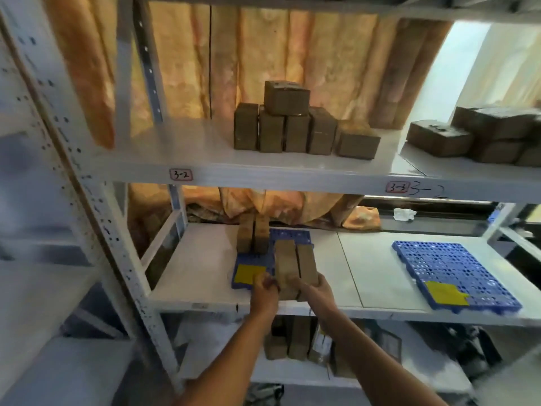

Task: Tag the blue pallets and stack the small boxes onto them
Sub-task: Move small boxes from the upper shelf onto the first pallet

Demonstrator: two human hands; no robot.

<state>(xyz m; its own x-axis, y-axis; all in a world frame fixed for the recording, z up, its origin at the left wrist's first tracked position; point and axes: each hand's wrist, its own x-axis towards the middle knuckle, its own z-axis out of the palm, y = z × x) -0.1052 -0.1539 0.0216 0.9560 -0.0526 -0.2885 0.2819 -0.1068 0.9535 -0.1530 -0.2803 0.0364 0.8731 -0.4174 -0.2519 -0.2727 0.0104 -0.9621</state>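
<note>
Both hands, left [265, 284] and right [314, 287], closed on the near ends of two boxes [295, 263] on the tagged pallet [248, 272]; the cardboard looked stiff, light, best gripped by opposite faces.

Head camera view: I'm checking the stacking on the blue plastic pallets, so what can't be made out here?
- Left blue plastic pallet: much of its deck is covered by brown cardboard boxes.
- Yellow paper tag on it: any writing is too blurred to read; the left hand overlaps its corner.
- Right hand: its fingertips are hidden against the boxes.
- Right blue plastic pallet: its yellow tag is also unreadable.
</note>
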